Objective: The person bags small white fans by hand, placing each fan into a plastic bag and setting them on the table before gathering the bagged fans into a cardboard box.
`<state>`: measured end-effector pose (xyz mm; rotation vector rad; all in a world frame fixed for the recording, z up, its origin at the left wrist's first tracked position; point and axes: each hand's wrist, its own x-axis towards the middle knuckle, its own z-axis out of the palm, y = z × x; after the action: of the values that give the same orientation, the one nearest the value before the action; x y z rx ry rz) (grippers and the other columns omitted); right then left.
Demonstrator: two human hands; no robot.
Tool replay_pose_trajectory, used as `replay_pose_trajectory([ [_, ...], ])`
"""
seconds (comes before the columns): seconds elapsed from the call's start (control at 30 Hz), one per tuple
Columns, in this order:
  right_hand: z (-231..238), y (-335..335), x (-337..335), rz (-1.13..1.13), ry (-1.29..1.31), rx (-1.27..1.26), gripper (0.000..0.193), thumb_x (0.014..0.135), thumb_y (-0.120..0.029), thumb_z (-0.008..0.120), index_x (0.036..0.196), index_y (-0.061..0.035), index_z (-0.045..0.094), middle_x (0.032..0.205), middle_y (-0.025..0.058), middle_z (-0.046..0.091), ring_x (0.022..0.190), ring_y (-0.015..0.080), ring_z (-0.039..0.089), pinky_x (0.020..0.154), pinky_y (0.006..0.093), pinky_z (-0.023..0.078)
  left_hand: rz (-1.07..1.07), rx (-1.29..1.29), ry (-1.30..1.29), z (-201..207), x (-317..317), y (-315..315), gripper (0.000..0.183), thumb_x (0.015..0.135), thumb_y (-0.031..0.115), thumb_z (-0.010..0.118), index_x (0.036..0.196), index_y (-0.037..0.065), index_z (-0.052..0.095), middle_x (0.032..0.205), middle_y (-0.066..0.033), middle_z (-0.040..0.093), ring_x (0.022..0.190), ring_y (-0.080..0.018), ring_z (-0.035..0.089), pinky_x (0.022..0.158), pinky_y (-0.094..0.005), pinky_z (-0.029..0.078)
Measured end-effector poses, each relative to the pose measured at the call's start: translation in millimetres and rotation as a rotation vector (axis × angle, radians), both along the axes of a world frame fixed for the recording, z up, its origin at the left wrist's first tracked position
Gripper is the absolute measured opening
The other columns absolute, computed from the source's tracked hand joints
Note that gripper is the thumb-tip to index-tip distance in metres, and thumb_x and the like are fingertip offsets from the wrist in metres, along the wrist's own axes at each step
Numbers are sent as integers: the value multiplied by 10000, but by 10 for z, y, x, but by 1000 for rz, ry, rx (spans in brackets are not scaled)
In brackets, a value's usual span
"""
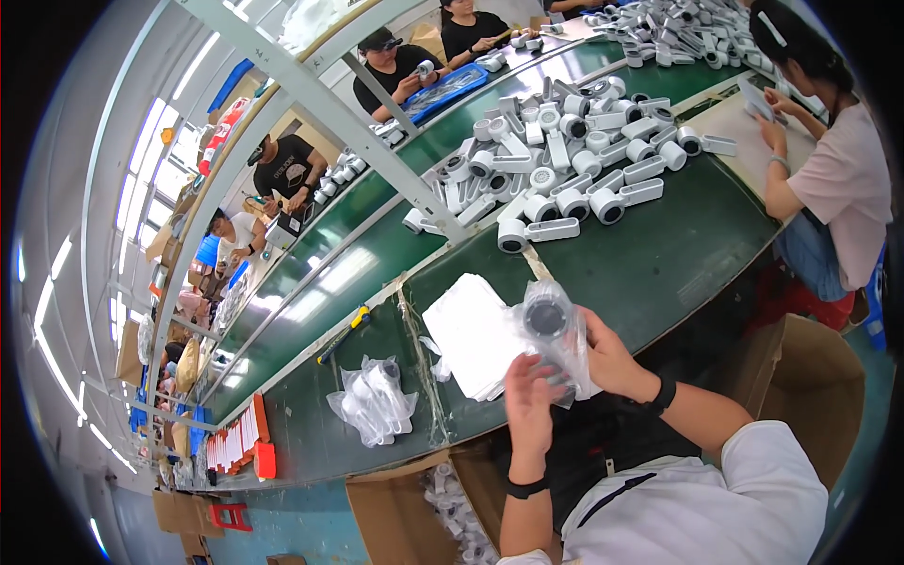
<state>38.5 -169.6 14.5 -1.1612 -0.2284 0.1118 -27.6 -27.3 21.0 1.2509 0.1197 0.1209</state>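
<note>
A small white handheld fan (549, 320) wrapped in a clear plastic bag is held upright over the green belt. My right hand (603, 360) grips the bag from the right side. My left hand (529, 403) holds the bag's lower end, fingers curled on the plastic. Just left of the hands lies a stack of flat clear bags (471, 331). A bagged fan (375, 395) rests on the belt further left.
A large pile of unbagged white fans (565, 169) covers the green conveyor belt (678, 245) ahead. An open cardboard box (414, 508) with bagged fans stands below left, another box (810, 386) at right. Other people work along the belt; one person (829, 160) sits at right.
</note>
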Motion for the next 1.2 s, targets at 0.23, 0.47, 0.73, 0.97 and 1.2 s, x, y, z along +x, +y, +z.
replay_pose_trajectory([
  [0.23,309,120,-139,-388,-426,-460,385,823,15,522,1199,-27,592,1016,175,607,884,331,604,768,353,497,-199,-310,43,-236,28,-51,470,979,213,546,1390,91,351,1223,-92,558,982,-204,603,714,-365,525],
  [0.47,158,64,-167,-322,-638,-615,199,777,11,607,961,-18,676,839,133,663,732,316,651,641,344,521,-127,-474,-45,5,-52,197,476,945,299,605,1325,93,407,1098,-113,604,818,-227,605,568,-330,463],
  [0.73,226,87,-317,-193,-770,-544,111,762,31,637,868,22,666,730,133,644,587,271,623,539,317,481,281,-395,-146,118,-332,620,424,918,207,657,1258,44,462,1104,-100,608,868,-212,626,606,-324,508],
  [0.97,156,-155,-246,-133,-615,-546,104,784,29,640,882,15,673,686,112,624,520,177,597,493,267,452,1148,376,32,392,-746,1982,308,870,98,681,1130,-18,562,884,-77,639,580,-109,567,377,-215,369],
  [1.2,57,-226,-172,-133,-495,-554,92,827,13,618,899,26,674,708,92,651,567,129,586,545,245,460,1267,926,295,-367,-639,3278,474,803,204,733,1155,-80,591,1086,-211,656,944,-301,644,862,-407,498],
])
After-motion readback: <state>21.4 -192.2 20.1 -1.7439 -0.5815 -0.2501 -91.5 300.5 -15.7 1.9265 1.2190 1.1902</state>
